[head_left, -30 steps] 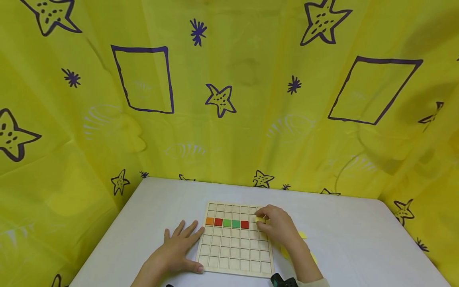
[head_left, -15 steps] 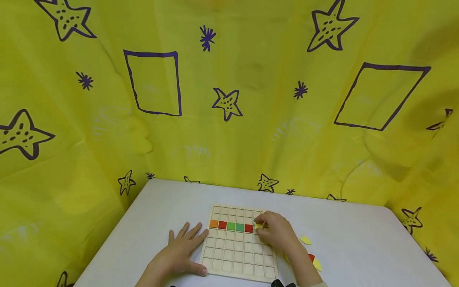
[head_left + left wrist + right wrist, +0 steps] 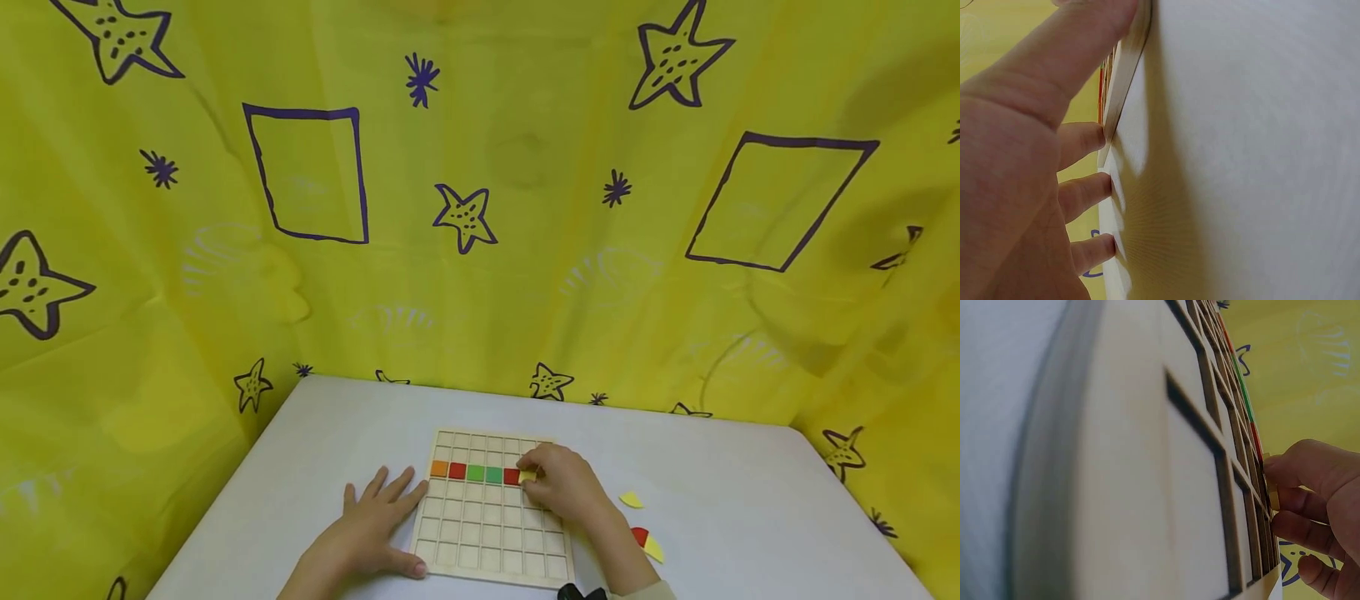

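Observation:
A wooden grid board (image 3: 491, 577) lies on the white table. Across one of its rows sit an orange tile (image 3: 439, 469), a red tile (image 3: 457, 471), a light green tile (image 3: 476, 472), a teal tile (image 3: 493, 475) and a second red tile (image 3: 512, 477). Right beside that second red one, my right hand (image 3: 562, 483) pinches a yellow tile (image 3: 528, 477), mostly covered by the fingers. My left hand (image 3: 367, 529) has its fingers spread at the board's left side, thumb and fingertip at the edge; the left wrist view shows the thumb against the wooden rim (image 3: 1127, 69).
Right of the board, near the right forearm, lie a yellow quarter-circle piece (image 3: 632, 500), a red piece (image 3: 640, 536) and another yellow piece (image 3: 654, 549). A black object (image 3: 581, 592) shows at the bottom edge. A yellow patterned curtain (image 3: 480, 292) stands behind the table.
My right hand has moved left and slightly toward me with the yellow tile, to the cell beside the red tile. My left hand keeps its place; the head view shifts slightly.

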A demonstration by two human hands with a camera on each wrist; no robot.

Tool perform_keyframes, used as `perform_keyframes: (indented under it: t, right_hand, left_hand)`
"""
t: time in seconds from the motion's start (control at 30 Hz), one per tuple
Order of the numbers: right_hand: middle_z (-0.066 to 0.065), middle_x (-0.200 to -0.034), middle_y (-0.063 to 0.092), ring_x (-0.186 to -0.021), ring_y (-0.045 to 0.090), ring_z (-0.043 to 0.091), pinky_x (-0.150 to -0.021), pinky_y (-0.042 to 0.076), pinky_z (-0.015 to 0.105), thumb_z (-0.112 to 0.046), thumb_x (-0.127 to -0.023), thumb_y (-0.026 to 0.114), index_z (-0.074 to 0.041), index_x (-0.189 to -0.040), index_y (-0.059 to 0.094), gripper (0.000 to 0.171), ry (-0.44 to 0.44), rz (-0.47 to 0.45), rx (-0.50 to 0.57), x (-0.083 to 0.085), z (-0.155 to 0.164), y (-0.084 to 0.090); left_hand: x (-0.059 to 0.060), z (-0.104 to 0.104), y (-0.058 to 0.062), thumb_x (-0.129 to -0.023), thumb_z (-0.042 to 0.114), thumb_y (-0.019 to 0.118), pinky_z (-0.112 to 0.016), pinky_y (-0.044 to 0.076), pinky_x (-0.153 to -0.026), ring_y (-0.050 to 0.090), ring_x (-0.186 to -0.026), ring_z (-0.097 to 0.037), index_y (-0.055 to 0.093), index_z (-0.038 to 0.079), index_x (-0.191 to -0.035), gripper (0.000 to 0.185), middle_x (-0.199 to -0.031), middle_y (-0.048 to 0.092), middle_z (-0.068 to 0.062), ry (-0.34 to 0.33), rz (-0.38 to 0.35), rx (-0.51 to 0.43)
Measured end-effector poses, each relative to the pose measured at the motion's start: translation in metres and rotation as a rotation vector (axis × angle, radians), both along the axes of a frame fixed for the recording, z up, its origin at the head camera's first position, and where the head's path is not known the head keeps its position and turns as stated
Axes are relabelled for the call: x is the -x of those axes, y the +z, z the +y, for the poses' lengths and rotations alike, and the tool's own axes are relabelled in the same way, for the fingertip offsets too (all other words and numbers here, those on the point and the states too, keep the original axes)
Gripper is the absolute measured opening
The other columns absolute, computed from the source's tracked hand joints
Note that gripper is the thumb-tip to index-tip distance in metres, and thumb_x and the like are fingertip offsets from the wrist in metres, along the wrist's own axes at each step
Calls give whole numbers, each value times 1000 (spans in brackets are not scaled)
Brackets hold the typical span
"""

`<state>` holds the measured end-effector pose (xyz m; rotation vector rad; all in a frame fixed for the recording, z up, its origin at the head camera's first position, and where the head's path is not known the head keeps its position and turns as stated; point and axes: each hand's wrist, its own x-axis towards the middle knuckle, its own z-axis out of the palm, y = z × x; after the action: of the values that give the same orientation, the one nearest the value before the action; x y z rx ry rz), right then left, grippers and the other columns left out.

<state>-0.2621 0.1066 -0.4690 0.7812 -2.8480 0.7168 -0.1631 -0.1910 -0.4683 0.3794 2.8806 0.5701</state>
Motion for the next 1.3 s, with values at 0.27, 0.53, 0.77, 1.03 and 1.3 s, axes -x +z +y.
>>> perform_keyframes:
  t: [0.27,0.53,0.77,1.03,1.3]
  right_hand:
    - [-17,-90,61,-82,53,3,-74,46,27,-18,-70,63,-26,-89,69,22,44,48,-31,2,-5,-4]
    - [-15,-90,62,-82,54,4,-74,46,29,-17,-71,64,-24,-91,69,22,48,67,-62,4,-7,-2]
    - [-14,-92,62,-85,54,6,-77,47,31,-18,-72,63,-24,-92,69,22,35,43,-84,4,-5,-1]
    - [-15,-90,62,-86,56,6,-77,47,32,-15,-69,61,-24,-90,70,24,9,37,-79,3,-3,-1]
    - [-13,-92,62,-89,56,8,-76,47,31,-14,-70,60,-23,-91,70,25,16,35,-78,1,0,-1]
  left_hand:
    - [-2,-3,-2,-50,76,59,-74,-3,-92,7,-137,-40,31,27,-140,106,-149,22,-3,13,-1,5]
    - [-2,-3,-1,-50,76,58,-75,-2,-91,7,-136,-41,30,28,-140,106,-149,22,-3,5,17,2]
    - [-2,-1,-1,-50,77,57,-75,-1,-91,8,-136,-41,30,28,-140,106,-149,22,-4,-7,24,9]
    - [1,0,-3,-49,77,58,-75,-1,-91,8,-136,-41,30,27,-140,108,-149,22,-3,-3,21,8]
    - [2,1,-4,-48,77,58,-75,0,-92,9,-136,-41,28,23,-141,112,-149,22,-3,2,26,12]
